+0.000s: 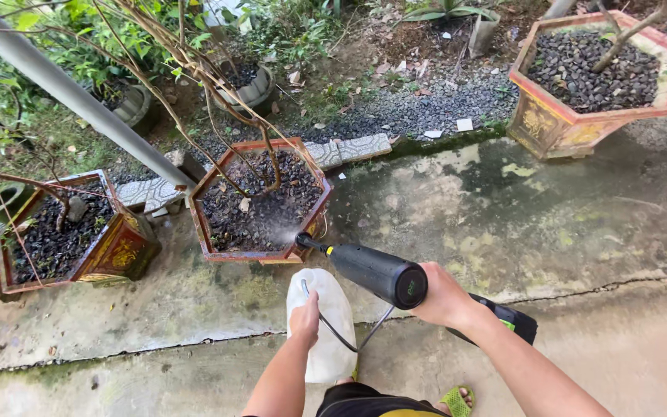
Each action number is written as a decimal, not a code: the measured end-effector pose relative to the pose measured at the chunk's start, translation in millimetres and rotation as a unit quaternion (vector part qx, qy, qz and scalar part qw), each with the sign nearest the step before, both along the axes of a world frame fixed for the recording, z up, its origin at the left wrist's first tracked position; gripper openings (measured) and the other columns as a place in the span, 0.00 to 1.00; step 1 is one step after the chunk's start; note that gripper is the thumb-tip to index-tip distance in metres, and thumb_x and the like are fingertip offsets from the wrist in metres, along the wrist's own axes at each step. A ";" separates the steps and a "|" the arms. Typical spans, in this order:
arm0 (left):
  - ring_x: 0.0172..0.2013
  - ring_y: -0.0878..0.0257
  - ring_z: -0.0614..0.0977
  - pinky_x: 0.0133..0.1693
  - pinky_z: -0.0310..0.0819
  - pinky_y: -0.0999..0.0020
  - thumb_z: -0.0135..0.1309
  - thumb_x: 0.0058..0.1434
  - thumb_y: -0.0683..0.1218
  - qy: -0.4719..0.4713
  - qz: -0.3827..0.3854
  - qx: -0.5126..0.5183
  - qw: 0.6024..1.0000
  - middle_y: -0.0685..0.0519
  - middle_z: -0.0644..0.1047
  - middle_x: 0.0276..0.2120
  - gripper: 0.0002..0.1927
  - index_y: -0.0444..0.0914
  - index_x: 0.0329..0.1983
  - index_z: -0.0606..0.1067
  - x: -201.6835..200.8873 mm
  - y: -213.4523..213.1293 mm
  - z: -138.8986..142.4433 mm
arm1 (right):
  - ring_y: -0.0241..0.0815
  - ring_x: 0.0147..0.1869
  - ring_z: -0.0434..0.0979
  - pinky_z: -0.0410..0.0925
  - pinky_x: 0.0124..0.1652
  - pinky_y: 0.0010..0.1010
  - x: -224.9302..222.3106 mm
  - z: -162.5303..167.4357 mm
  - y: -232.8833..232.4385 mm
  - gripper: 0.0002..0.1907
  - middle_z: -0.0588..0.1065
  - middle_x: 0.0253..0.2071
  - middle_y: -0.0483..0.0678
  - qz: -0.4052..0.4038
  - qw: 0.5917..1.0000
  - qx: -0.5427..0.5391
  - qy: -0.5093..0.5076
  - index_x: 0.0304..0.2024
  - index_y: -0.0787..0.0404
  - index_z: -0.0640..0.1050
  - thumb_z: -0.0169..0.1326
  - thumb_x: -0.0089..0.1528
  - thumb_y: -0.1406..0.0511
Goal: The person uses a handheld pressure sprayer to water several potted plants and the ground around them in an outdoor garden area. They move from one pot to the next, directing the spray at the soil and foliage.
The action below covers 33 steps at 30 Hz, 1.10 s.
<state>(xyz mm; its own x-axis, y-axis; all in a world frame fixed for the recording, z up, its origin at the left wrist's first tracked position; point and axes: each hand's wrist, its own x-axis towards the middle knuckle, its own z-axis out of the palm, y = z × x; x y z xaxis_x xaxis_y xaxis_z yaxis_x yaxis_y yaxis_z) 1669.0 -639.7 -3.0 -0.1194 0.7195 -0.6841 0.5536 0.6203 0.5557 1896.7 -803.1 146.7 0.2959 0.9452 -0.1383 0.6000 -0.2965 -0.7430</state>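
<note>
right hand fingers wrapped fully closed round the grip of a black handheld sprayer gun, barrel pointing up-left away from the body, round rear cap facing the camera. thin nozzle at the front sits right at the near rim of the middle hexagonal pot, fine mist visible fanning over the dark gravel inside. black battery block with a green patch sticks out behind the right wrist. left hand closed over the top handle of a translucent white plastic jug, jug hanging upright below the gun, just in front of the person's legs. thin dark hose loops from the jug top up to the underside of the gun. middle pot holds a bare-branched small tree, trunk leaning up-left. second reddish pot with gold pattern to the left, same dark gravel, well apart from the nozzle. third larger pot top right, far from both hands. grey pole runs diagonally behind the left pots. ground is stained, mossy concrete with a crack line across it. green sandal at bottom edge.
</note>
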 end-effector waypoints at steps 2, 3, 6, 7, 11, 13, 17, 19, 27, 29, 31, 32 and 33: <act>0.34 0.50 0.81 0.35 0.73 0.53 0.54 0.54 0.67 0.001 0.005 -0.003 1.000 0.40 0.81 0.35 0.38 0.26 0.41 0.80 9.8 -15.2 0.7 | 0.56 0.40 0.83 0.74 0.38 0.41 13.3 1.8 -8.6 0.12 0.81 0.31 0.57 -0.006 1.000 0.007 0.000 0.33 0.61 0.80 0.63 0.46 0.67; 0.34 0.50 0.81 0.35 0.72 0.53 0.54 0.54 0.67 -0.002 0.005 -0.003 1.000 0.40 0.81 0.35 0.38 0.25 0.41 0.80 14.4 -23.5 0.4 | 0.57 0.40 0.82 0.73 0.39 0.41 16.9 1.5 -13.5 0.13 0.81 0.32 0.57 -0.011 1.000 0.013 -0.012 0.34 0.61 0.80 0.63 0.47 0.67; 0.34 0.51 0.81 0.35 0.72 0.52 0.54 0.54 0.67 -0.002 0.006 -0.020 1.000 0.40 0.81 0.36 0.37 0.25 0.42 0.80 29.6 -47.8 -2.6 | 0.56 0.39 0.83 0.73 0.38 0.42 43.0 1.8 -31.1 0.13 0.81 0.31 0.57 -0.022 0.999 0.048 0.012 0.34 0.62 0.79 0.64 0.46 0.66; 0.34 0.51 0.81 0.34 0.72 0.51 0.54 0.54 0.67 0.000 0.004 -0.029 1.000 0.40 0.81 0.36 0.38 0.26 0.42 0.80 34.5 -55.1 -3.1 | 0.55 0.38 0.84 0.73 0.37 0.41 51.5 1.1 -38.6 0.14 0.81 0.30 0.57 -0.029 0.997 0.062 0.030 0.33 0.63 0.79 0.65 0.46 0.66; 0.27 0.52 0.78 0.28 0.68 0.52 0.54 0.55 0.67 0.006 -0.024 -0.016 1.000 0.42 0.78 0.28 0.35 0.28 0.34 0.78 58.2 -83.6 -1.8 | 0.54 0.38 0.84 0.74 0.39 0.40 71.7 -11.7 -72.2 0.10 0.81 0.30 0.56 -0.051 0.999 0.011 0.003 0.32 0.62 0.80 0.61 0.49 0.65; 0.22 0.51 0.74 0.24 0.64 0.52 0.52 0.58 0.68 0.002 -0.059 -0.040 0.997 0.43 0.73 0.23 0.35 0.29 0.30 0.76 74.6 -95.0 3.1 | 0.55 0.38 0.84 0.74 0.38 0.42 90.3 -19.0 -94.2 0.11 0.81 0.30 0.58 -0.074 0.996 0.037 0.040 0.30 0.64 0.79 0.62 0.48 0.64; 0.19 0.53 0.74 0.22 0.64 0.53 0.53 0.57 0.67 0.009 -0.082 -0.024 0.996 0.44 0.73 0.20 0.34 0.29 0.26 0.75 122.7 -124.6 16.1 | 0.57 0.40 0.83 0.74 0.39 0.42 122.5 -36.6 -153.3 0.10 0.80 0.30 0.59 -0.124 0.992 -0.001 -0.024 0.28 0.63 0.80 0.65 0.48 0.63; 0.21 0.52 0.75 0.24 0.64 0.52 0.54 0.57 0.67 0.010 -0.098 -0.019 0.995 0.42 0.74 0.23 0.35 0.27 0.30 0.76 148.4 -137.8 23.0 | 0.58 0.39 0.82 0.73 0.39 0.43 137.0 -46.4 -184.7 0.09 0.80 0.30 0.59 -0.177 0.981 0.029 -0.071 0.27 0.62 0.81 0.65 0.49 0.63; 0.39 0.48 0.82 0.38 0.73 0.50 0.54 0.56 0.67 0.005 -0.232 0.046 0.972 0.37 0.81 0.41 0.39 0.24 0.45 0.79 270.7 -200.2 45.8 | 0.42 0.33 0.82 0.72 0.32 0.36 188.0 -56.9 -345.8 0.08 0.82 0.26 0.54 -0.472 0.865 0.170 0.017 0.31 0.64 0.82 0.63 0.50 0.67; 0.40 0.47 0.82 0.40 0.74 0.50 0.54 0.56 0.67 0.005 -0.272 0.056 0.961 0.36 0.81 0.43 0.39 0.24 0.45 0.79 299.8 -218.7 44.1 | 0.37 0.31 0.80 0.71 0.32 0.35 194.7 -53.0 -378.5 0.08 0.82 0.26 0.52 -0.506 0.838 0.200 0.043 0.31 0.65 0.81 0.63 0.51 0.68; 0.42 0.47 0.81 0.42 0.74 0.52 0.56 0.56 0.68 0.012 -0.312 0.075 0.947 0.36 0.80 0.45 0.40 0.25 0.47 0.78 333.1 -237.1 38.8 | 0.34 0.31 0.77 0.71 0.32 0.34 202.2 -46.7 -408.2 0.07 0.81 0.25 0.51 -0.518 0.828 0.210 0.042 0.31 0.66 0.81 0.64 0.51 0.69; 0.39 0.49 0.81 0.39 0.74 0.52 0.56 0.56 0.68 0.001 -0.321 0.075 0.944 0.38 0.79 0.41 0.39 0.26 0.45 0.78 346.7 -246.6 35.0 | 0.34 0.31 0.78 0.71 0.32 0.34 204.3 -43.3 -420.2 0.07 0.81 0.25 0.51 -0.522 0.827 0.205 0.025 0.31 0.66 0.81 0.63 0.50 0.69; 0.35 0.50 0.81 0.36 0.74 0.52 0.56 0.55 0.68 -0.010 -0.331 0.074 0.941 0.40 0.79 0.37 0.38 0.26 0.42 0.78 360.7 -255.6 31.4 | 0.34 0.31 0.79 0.71 0.32 0.33 207.0 -40.6 -429.1 0.07 0.82 0.25 0.51 -0.528 0.826 0.199 0.008 0.31 0.65 0.81 0.63 0.50 0.69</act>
